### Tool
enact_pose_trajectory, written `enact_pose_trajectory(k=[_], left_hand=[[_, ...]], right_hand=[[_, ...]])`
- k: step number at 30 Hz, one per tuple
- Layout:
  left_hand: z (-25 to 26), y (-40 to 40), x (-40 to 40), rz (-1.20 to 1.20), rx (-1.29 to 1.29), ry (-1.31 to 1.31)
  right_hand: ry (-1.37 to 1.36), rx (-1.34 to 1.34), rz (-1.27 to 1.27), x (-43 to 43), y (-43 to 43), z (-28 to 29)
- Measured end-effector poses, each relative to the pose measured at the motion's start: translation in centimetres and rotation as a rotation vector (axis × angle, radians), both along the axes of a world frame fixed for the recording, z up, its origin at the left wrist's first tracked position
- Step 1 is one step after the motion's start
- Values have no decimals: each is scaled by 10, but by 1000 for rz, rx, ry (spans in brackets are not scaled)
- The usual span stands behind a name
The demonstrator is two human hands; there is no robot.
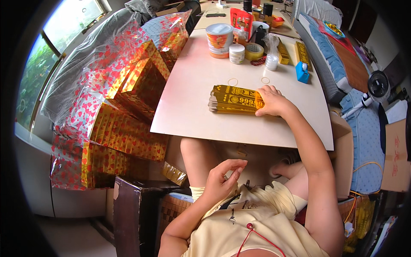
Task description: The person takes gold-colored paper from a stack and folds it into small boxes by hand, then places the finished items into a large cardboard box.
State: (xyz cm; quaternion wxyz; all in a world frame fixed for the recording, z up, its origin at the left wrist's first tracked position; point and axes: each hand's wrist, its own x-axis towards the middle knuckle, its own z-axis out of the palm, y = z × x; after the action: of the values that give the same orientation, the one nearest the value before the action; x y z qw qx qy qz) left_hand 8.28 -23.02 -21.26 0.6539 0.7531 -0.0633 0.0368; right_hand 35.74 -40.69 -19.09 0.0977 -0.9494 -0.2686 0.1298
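Note:
A stack of flattened gold printed paper pieces lies on the white table, its notched pale ends fanned toward the left. My right hand grips the stack's right end, thumb on the near side and fingers over the far side. My left hand hovers above my lap, below the table's near edge. Its fingers are loosely curled and apart from the thumb, and I see nothing held there. Just beyond the stack, two rubber bands, a left one and a right one, rest on the tabletop.
On the white table stand a lidded tub, a white jar, tape rolls, stacked clear cups and a blue tape dispenser. Gold folded bundles in heart-printed plastic pile at left. A fan is at right.

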Motion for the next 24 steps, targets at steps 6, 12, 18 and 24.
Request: enact_pose_trajectory(k=[6, 12, 18, 24], left_hand=[[-29, 20, 1, 48, -244, 151], [-22, 24, 32, 55, -465, 180], [6, 32, 68, 251, -470, -86], [12, 41, 73, 319, -240, -316]], right_hand=[[-23, 55, 5, 4, -2, 0], [19, 131, -43, -6, -18, 6], [-44, 496, -19, -51, -31, 9], [84, 636, 4, -107, -37, 2]])
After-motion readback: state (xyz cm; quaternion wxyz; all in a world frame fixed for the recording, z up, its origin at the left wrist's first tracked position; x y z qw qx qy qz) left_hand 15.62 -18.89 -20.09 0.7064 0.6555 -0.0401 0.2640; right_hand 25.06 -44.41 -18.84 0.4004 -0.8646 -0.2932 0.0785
